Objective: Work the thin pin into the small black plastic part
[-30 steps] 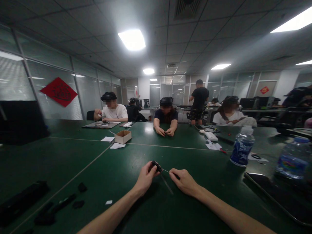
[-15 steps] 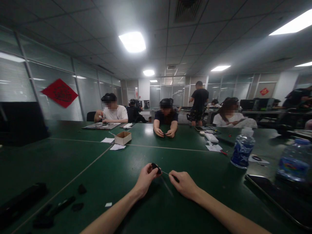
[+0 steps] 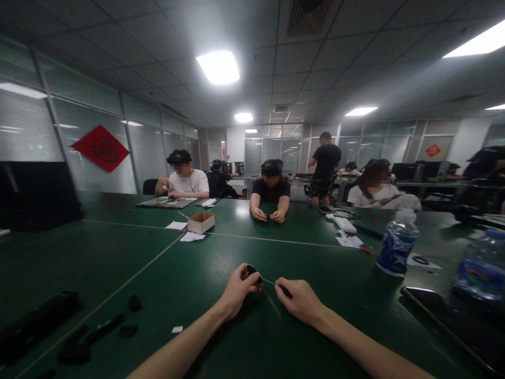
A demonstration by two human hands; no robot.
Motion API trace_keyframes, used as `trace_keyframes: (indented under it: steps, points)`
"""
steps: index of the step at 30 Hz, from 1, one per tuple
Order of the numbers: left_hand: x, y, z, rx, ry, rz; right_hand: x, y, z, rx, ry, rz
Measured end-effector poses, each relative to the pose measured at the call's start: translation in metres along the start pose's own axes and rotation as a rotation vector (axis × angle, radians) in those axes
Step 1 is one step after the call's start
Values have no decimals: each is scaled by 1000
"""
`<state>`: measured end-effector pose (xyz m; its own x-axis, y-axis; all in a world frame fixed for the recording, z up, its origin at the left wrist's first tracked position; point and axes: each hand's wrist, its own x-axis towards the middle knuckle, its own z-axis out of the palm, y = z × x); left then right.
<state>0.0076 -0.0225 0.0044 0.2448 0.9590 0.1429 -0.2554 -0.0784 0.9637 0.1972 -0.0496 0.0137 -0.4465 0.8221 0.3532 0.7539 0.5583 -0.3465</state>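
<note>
My left hand [image 3: 236, 292] is closed round a small black part [image 3: 252, 272], pinched at the fingertips just above the green table [image 3: 189, 273]. My right hand [image 3: 300, 300] is closed on a thin tool [image 3: 269, 281] with a dark handle; its slim metal shaft points left and its tip meets the black part. The two hands sit close together in front of me, the forearms reaching in from the bottom edge.
Several black parts [image 3: 98, 329] and a white scrap [image 3: 177, 329] lie at the left. A water bottle [image 3: 397, 241], a second bottle [image 3: 482, 266] and a dark tablet [image 3: 453, 326] stand at the right. A cardboard box [image 3: 201, 221] and other seated people are farther back.
The view has drifted slightly; my hands hold the same pose, with the tool tip still at the black part.
</note>
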Motion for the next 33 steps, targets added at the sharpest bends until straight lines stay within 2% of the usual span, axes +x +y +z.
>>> trace_keyframes:
  steps: [16,29,33]
  points:
    - [2,2,4,66,-2,-54,1,2,5,-110,33,-27]
    - [3,-1,2,108,-98,-119,1,1,3,-80,35,-17]
    - [2,0,3,141,-94,-117,1,1,4,-76,54,-17]
